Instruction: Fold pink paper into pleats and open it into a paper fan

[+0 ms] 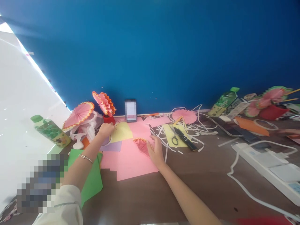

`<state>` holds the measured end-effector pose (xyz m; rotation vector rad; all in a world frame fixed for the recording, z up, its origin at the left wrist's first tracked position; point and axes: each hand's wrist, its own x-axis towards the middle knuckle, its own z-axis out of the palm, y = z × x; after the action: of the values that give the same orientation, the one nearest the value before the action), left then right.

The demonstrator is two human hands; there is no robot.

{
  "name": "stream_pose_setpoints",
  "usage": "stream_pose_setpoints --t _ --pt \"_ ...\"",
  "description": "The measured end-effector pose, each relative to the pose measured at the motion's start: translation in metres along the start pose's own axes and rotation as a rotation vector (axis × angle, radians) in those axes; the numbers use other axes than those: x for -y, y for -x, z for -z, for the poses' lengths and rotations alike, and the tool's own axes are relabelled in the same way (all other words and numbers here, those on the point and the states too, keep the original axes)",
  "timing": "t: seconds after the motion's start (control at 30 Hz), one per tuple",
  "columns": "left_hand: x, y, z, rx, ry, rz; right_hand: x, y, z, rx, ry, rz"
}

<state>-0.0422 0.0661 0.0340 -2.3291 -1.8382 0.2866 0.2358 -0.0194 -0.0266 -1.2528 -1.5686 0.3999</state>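
My left hand reaches out to the yellow paper sheet near a small red cup; its fingers are curled, and a small pale thing shows at the fingertips. My right hand lies flat with fingers stretched out on the pink paper sheets, touching a small pleated pink fan. Behind stand pleated paper fans with orange edges, and another fan to their left.
A phone leans on the blue wall. Scissors lie on yellow paper among white paper strips. Green bottles stand at left and right. A white power strip with cables lies at right. Green paper lies at left.
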Motion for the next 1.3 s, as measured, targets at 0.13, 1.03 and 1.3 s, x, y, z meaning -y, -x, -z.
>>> stream_pose_setpoints --t 0.13,1.03,1.3 --pt "0.002 -0.006 -0.004 0.013 0.008 -0.001 0.002 0.001 -0.001 0.009 -0.072 -0.072" --pt "-0.002 0.043 -0.027 -0.387 0.580 0.440 -0.004 -0.005 0.001 0.094 -0.159 -0.203" --pt "-0.004 0.057 -0.033 -0.502 0.669 0.396 -0.005 -0.006 0.002 0.116 -0.133 -0.160"
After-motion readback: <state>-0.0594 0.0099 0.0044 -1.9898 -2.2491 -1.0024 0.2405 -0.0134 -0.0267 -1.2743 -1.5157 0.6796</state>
